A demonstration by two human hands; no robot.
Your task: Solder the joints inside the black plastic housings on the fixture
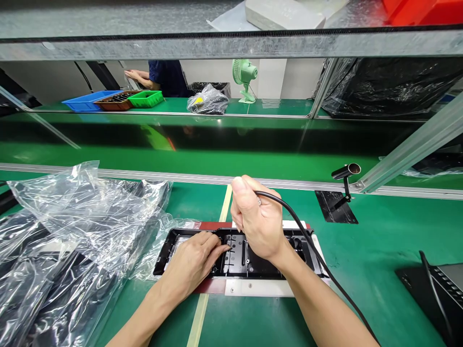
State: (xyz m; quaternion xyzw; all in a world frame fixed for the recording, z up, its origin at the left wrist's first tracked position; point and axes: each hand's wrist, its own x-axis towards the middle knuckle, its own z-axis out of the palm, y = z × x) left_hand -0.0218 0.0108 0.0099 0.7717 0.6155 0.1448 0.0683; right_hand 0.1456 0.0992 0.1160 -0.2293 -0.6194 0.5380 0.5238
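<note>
The black plastic frame (237, 262) lies on a white fixture plate (260, 287). The left hand (193, 260) rests on the frame's left half, its fingers stretched out flat and touching it. Above the frame's middle, the right hand (256, 219) is clenched around the end of a black cable (307, 236). Crumpled clear bags (72, 226) lie left of the frame.

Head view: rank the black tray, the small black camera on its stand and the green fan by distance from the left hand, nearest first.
1. Black tray: under the left hand, whose fingers touch it.
2. Small black camera: on the same green bench, off to the right.
3. Green fan: beyond the belt, at the far side.
</note>
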